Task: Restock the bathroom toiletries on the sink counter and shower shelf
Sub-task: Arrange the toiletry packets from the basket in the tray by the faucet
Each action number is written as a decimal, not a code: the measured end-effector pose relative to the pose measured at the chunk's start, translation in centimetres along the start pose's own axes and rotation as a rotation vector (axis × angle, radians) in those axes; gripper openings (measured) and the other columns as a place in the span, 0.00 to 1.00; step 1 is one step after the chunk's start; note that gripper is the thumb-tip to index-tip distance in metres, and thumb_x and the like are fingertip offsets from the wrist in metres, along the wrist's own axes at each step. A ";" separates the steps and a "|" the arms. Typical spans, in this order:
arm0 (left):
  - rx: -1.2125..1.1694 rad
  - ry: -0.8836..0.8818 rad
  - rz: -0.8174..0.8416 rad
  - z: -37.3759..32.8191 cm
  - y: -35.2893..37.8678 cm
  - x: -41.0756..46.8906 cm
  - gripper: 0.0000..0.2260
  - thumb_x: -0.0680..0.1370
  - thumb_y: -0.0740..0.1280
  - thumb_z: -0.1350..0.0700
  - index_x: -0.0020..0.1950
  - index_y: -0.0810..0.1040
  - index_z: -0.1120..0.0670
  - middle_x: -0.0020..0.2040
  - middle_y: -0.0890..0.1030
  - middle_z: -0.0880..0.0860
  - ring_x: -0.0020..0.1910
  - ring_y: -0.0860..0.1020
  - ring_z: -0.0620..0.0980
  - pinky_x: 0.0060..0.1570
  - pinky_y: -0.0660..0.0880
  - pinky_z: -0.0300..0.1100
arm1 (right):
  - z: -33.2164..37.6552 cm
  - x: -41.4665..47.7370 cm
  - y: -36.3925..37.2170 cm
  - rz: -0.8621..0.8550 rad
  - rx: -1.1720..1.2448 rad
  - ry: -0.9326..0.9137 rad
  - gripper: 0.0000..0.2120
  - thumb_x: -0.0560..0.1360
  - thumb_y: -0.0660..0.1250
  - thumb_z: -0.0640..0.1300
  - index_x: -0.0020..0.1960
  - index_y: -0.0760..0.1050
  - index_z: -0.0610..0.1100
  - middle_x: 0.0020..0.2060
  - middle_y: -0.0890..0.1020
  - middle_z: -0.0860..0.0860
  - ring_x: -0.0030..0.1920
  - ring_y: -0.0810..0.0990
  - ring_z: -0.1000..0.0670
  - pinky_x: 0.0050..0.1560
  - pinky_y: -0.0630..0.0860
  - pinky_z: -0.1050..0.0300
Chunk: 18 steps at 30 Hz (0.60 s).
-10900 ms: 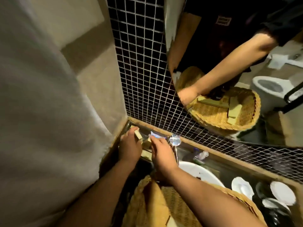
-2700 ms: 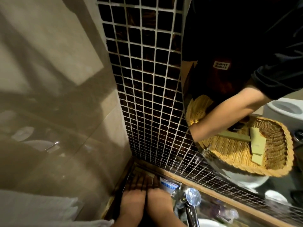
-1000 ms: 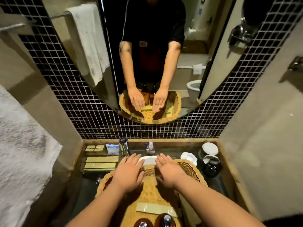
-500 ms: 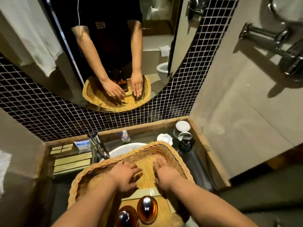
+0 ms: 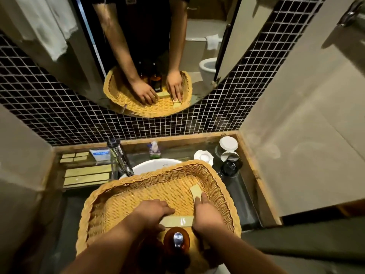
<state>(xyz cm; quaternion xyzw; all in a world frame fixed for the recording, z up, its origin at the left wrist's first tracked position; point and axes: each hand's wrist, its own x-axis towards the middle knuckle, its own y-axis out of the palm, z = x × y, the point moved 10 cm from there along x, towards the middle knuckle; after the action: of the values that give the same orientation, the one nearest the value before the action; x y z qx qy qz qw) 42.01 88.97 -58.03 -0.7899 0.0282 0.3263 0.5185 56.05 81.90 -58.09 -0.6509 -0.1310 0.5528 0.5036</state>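
The straw-coloured woven wicker basket (image 5: 138, 178) sits over the white basin (image 5: 156, 165). The left hand (image 5: 152, 212) lies flat-fingered on a long pale-green packet (image 5: 177, 221), and the right hand (image 5: 205, 212) lies flat-fingered on a shorter pale-green packet (image 5: 194, 189). An amber pump bottle (image 5: 177, 241) stands at the basket's near edge. In the counter's back-left corner are six similar packets (image 5: 87, 175) and one blue-printed white sachet (image 5: 99, 154), its lettering unreadable.

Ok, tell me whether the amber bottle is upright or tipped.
Upright: the amber bottle stands in the basket, pump top facing up.

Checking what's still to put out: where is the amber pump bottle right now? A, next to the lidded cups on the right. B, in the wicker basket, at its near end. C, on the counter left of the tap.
B: the amber pump bottle stands inside the wicker basket, at its near end.
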 end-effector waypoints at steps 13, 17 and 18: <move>-0.075 -0.100 -0.104 4.5 1.0 -2.2 0.22 0.78 0.62 0.48 0.72 0.69 0.42 0.66 0.76 0.47 0.65 0.72 0.51 0.57 0.73 0.47 | 5.1 2.8 0.0 -0.057 -0.048 -0.245 0.31 0.75 0.65 0.36 0.76 0.60 0.45 0.77 0.61 0.45 0.74 0.62 0.41 0.69 0.68 0.49; -0.118 -0.185 -0.110 6.9 1.4 -4.5 0.20 0.78 0.61 0.47 0.71 0.71 0.43 0.67 0.76 0.47 0.65 0.72 0.50 0.59 0.72 0.47 | 8.0 3.3 0.3 -0.035 -0.028 -0.379 0.31 0.76 0.65 0.40 0.77 0.62 0.47 0.76 0.64 0.47 0.74 0.62 0.44 0.73 0.63 0.51; -0.122 -0.205 -0.100 7.5 1.5 -5.0 0.20 0.78 0.62 0.46 0.70 0.71 0.42 0.66 0.75 0.47 0.64 0.72 0.49 0.60 0.72 0.47 | 8.6 3.3 0.6 -0.021 -0.021 -0.409 0.30 0.77 0.64 0.41 0.77 0.61 0.48 0.76 0.64 0.48 0.75 0.62 0.45 0.74 0.62 0.51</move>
<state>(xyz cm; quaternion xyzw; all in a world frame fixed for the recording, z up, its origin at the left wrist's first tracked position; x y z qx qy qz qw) 33.84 93.05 -58.41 -0.7828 -0.0844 0.3801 0.4855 49.67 88.40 -59.45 -0.5288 -0.2431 0.6667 0.4656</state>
